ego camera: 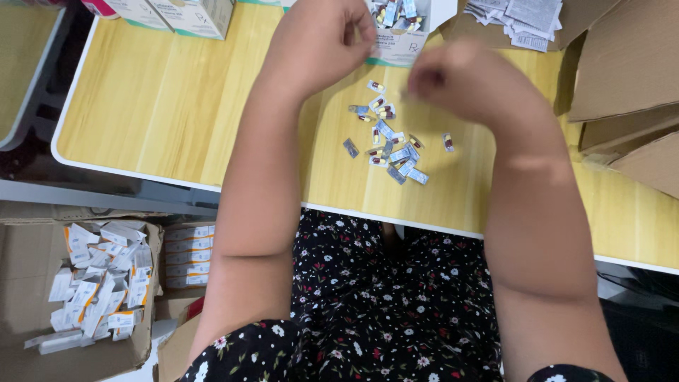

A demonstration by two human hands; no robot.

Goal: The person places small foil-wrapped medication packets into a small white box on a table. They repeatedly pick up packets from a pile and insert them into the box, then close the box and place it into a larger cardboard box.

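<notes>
My left hand is raised over the wooden table, its fingers pinched together near a small open box filled with cut capsule blister pieces. My right hand hovers blurred to the right of it, fingers curled in; what it pinches is too blurred to make out. Below and between both hands lies a loose pile of small silver blister pieces with red capsules scattered on the tabletop.
White medicine cartons stand at the table's far left edge. Folded paper leaflets and brown cardboard boxes sit at the right. On the floor at left, a cardboard box holds several flattened white-and-orange cartons.
</notes>
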